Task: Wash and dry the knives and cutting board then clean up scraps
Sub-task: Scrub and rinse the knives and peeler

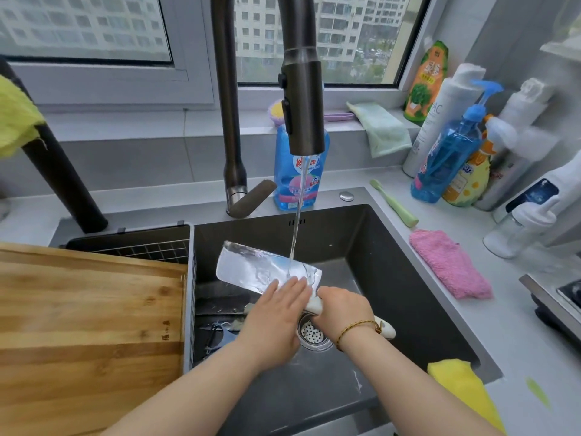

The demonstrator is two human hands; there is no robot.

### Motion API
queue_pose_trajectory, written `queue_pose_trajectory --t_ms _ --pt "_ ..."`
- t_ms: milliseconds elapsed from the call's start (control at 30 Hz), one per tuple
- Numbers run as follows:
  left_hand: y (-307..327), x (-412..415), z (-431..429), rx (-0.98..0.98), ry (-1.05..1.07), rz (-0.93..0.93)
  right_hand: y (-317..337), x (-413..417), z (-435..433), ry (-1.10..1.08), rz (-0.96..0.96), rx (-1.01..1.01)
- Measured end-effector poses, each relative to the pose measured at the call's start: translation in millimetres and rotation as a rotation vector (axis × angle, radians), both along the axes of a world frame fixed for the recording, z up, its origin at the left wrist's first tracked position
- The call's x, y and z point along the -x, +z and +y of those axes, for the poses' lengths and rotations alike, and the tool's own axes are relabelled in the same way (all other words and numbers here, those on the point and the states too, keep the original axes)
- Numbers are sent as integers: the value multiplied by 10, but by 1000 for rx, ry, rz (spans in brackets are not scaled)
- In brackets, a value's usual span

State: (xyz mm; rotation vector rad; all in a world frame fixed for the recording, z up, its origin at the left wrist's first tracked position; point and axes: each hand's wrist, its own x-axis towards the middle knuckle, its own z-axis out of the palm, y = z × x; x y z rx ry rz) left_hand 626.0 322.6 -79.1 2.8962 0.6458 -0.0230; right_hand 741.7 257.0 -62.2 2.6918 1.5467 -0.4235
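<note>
Cleaver [248, 267] held under running water in a dark sink [393, 278] below a window [345, 33].

The right hand [342, 306] is clenched round the cleaver's white handle. The left hand [276, 313] lies flat with straight fingers on the wet blade, above the drain [312, 333]. Water falls from the tap [303, 105] onto the blade. The wooden board [88, 316] lies at the left, partly over a wire basket [151, 247]. On the pale grey counter [518, 341] a pink cloth [449, 264] lies right of the sink. A yellow cloth [462, 382] hangs over the sink's near right corner, and bottles [446, 162] stand by the sill. Tower blocks show outside.
</note>
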Motion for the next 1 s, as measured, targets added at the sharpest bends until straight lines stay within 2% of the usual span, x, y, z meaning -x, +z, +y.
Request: queue_pose_trajectory --t_ms 67,133,333,400,467,600,700,800,867,1000 --pt "-36 89 124 42 92 31 23 -17 -19 1 -1 11" --pt "-34 135 198 -17 170 48 10 -24 -37 4 -1 20" --pt "-34 -2 -19 129 -8 -14 -65 54 17 -22 59 -10" --pt "-23 62 47 117 51 -62 -46 46 3 -48 75 -6" --pt "-13 197 100 126 202 -158 -58 27 -17 -70 107 -8" --pt "24 549 104 256 490 -351 -49 128 33 -138 236 -68" --pt "4 784 50 341 553 -488 23 263 78 -178 375 -132" --pt "48 904 -2 471 575 -584 111 374 123 -157 425 -159" --pt "79 970 -59 583 622 -587 181 484 167 -134 494 -192" --pt "126 1102 -221 862 631 -491 282 771 233 -142 798 -302"
